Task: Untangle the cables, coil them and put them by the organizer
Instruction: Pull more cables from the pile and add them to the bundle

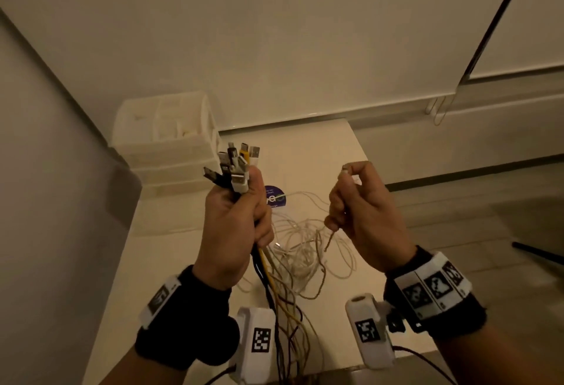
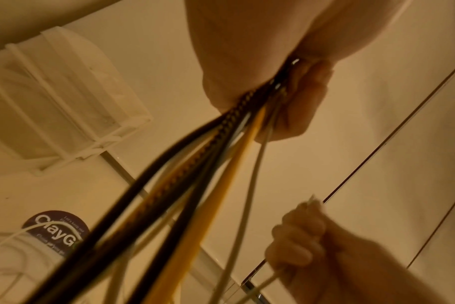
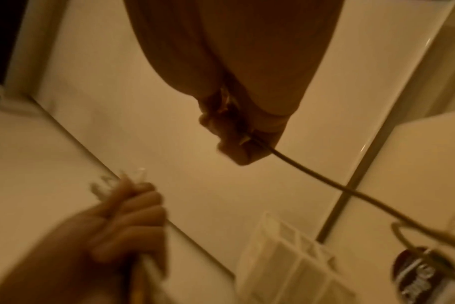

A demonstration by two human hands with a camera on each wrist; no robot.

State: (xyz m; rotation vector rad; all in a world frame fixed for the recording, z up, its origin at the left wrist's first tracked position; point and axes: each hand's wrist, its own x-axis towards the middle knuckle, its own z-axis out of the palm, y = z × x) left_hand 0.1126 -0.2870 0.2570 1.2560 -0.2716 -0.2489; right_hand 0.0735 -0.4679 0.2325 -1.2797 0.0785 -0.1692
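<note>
My left hand (image 1: 235, 216) is raised above the table and grips a bundle of cables just below their plugs (image 1: 236, 165). Black, yellow and pale strands (image 2: 216, 156) hang from the fist. My right hand (image 1: 357, 201) is raised beside it, curled round one thin brownish cable (image 3: 312, 172) with its plug end at the fingertips. That cable trails down to a tangle of white cables (image 1: 305, 250) lying on the table. The white plastic organizer (image 1: 171, 140) stands at the table's far left corner.
The pale table (image 1: 329, 152) meets a wall on the left and behind. A round dark sticker (image 1: 276, 198) lies on the tabletop near the organizer. The floor lies beyond the table's right edge.
</note>
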